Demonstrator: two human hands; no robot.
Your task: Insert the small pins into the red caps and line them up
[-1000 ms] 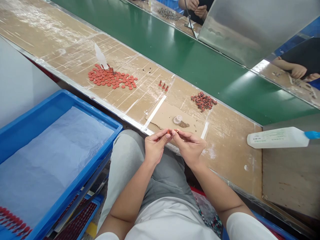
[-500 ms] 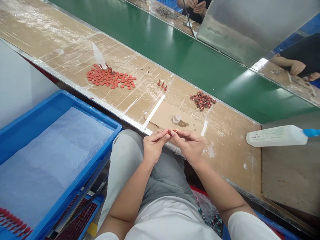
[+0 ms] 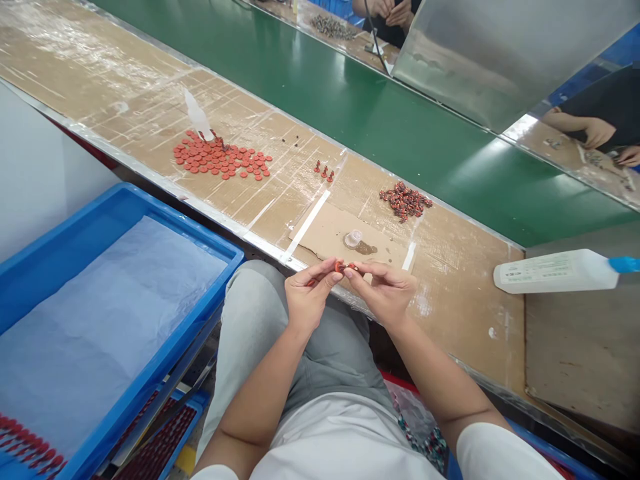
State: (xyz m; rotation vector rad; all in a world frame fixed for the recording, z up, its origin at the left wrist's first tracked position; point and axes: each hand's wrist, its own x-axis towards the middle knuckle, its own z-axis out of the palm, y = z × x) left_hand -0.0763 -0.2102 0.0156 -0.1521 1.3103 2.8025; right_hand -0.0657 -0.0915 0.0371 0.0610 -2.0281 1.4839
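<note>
Both hands meet over the front edge of the bench. My left hand (image 3: 309, 297) pinches a red round base (image 3: 340, 266) between thumb and fingers. Opposite it, my right hand (image 3: 386, 290) grips a small dark red-and-black figurine (image 3: 354, 267), its end against or very close to the base; fingers hide part of both. Just beyond the hands, a small clear cup (image 3: 353, 237) stands on a cardboard sheet (image 3: 320, 230) beside a brown wet patch. Three figurines on red bases (image 3: 324, 171) stand farther back, left of a pile of loose figurines (image 3: 405, 201).
Many red bases (image 3: 220, 159) lie at the left with a white pointed-tip bottle (image 3: 198, 115). A larger white bottle (image 3: 555, 271) with a blue cap lies at the right. A blue tray (image 3: 123, 193) sits at my left. Co-workers' hands show beyond the green belt (image 3: 310, 87).
My hands have drawn slightly apart, and more of the red base and figurine shows between the fingers. At the far right, a co-worker's hands have shifted a little.
</note>
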